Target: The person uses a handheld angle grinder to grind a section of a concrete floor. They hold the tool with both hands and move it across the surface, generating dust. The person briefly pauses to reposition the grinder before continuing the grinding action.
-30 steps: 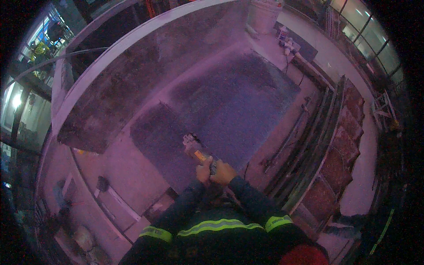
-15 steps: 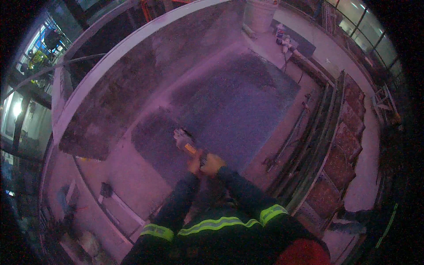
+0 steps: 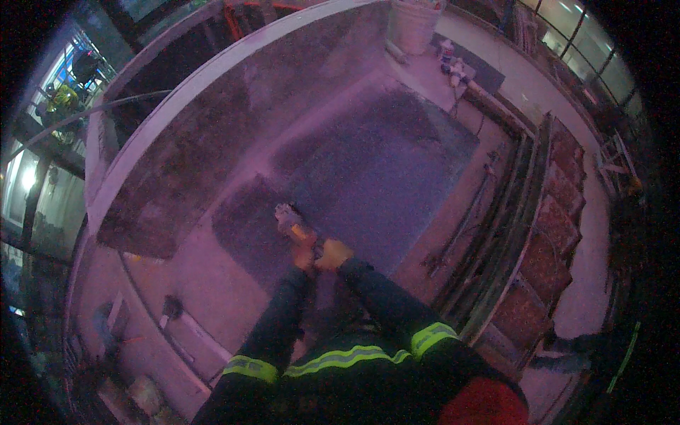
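Note:
Both my hands are closed around an angle grinder (image 3: pixel 289 218) with a yellow band on its body and a pale head. My left hand (image 3: pixel 304 255) grips it just behind the yellow part. Close beside, my right hand (image 3: pixel 333 254) wraps round its rear end. The grinder's head is over a dark metal plate (image 3: pixel 382 191), towards the plate's left end. Its disc is too blurred to make out, and I cannot tell whether it touches the surface.
A curved, upright wall panel (image 3: pixel 184 156) rises along the plate's far left side. To the right lie long metal bars (image 3: pixel 506 205) and rusty stepped pieces (image 3: pixel 542 262). At the far end stand a white bucket (image 3: pixel 414 28) and another power tool (image 3: pixel 457 71). A person (image 3: pixel 62 99) is at upper left.
My hands and the grinder have shifted slightly to the left and away from me across the plate. Both hands keep their hold.

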Motion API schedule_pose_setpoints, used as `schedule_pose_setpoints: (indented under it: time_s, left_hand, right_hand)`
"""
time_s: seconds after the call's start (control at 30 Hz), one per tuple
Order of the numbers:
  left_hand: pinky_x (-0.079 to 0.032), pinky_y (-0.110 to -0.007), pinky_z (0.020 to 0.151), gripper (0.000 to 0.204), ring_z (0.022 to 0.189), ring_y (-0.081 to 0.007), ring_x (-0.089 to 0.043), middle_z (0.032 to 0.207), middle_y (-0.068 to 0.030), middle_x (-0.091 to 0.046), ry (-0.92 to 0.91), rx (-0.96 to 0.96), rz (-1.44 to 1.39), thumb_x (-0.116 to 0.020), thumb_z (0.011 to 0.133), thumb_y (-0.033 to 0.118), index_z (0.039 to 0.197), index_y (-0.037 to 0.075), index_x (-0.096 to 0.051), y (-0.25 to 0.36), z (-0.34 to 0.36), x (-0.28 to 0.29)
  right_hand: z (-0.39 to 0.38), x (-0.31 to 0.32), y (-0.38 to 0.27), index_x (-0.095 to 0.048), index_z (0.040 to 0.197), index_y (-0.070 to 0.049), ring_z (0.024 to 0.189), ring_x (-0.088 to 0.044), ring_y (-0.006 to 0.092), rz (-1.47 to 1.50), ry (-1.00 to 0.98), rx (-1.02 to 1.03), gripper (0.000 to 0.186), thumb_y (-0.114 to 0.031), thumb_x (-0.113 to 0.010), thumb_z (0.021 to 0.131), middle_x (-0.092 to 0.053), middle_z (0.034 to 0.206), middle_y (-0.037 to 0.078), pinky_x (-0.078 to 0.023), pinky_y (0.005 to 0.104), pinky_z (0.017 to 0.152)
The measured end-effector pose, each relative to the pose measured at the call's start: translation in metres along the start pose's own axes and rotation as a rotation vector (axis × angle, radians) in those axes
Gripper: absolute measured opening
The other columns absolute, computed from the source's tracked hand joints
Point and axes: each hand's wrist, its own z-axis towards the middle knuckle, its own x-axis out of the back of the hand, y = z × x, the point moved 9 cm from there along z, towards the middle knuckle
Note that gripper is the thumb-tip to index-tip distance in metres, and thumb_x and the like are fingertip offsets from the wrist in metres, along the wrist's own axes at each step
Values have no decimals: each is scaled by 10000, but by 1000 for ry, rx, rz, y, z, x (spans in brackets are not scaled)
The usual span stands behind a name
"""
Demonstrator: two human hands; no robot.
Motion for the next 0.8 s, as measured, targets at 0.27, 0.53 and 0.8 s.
schedule_pose_setpoints:
  time_s: [0.27, 0.53, 0.8]
  left_hand:
    - [-488, -354, 726, 564, 784, -203, -621, 916, -103, -642, 125, 39, 346, -652, 817, 451, 1034, -67, -591, -23, -59, -14]
    - [-481, -360, 712, 555, 778, -189, -619, 878, -83, -643, 105, 134, 221, -662, 802, 460, 993, -59, -612, -33, -101, -38]
    - [-483, -353, 731, 512, 810, -199, -617, 905, -74, -641, 151, 242, 205, -666, 808, 451, 1028, -9, -623, -18, -84, -26]
  right_hand:
    - [-68, 1, 23, -610, 1050, -21, 823, -653, 390, -53, 139, 54, 533, -285, -752, 609, -664, 904, 200, -537, 473, 688]
    - [-99, 0, 47, -489, 1090, 76, 940, -610, 435, -15, 96, -113, 642, -356, -704, 666, -616, 1002, 295, -498, 499, 789]
    - [-85, 18, 3, -541, 1096, 37, 919, -631, 417, 56, 77, -41, 557, -305, -697, 686, -639, 1009, 248, -520, 497, 772]
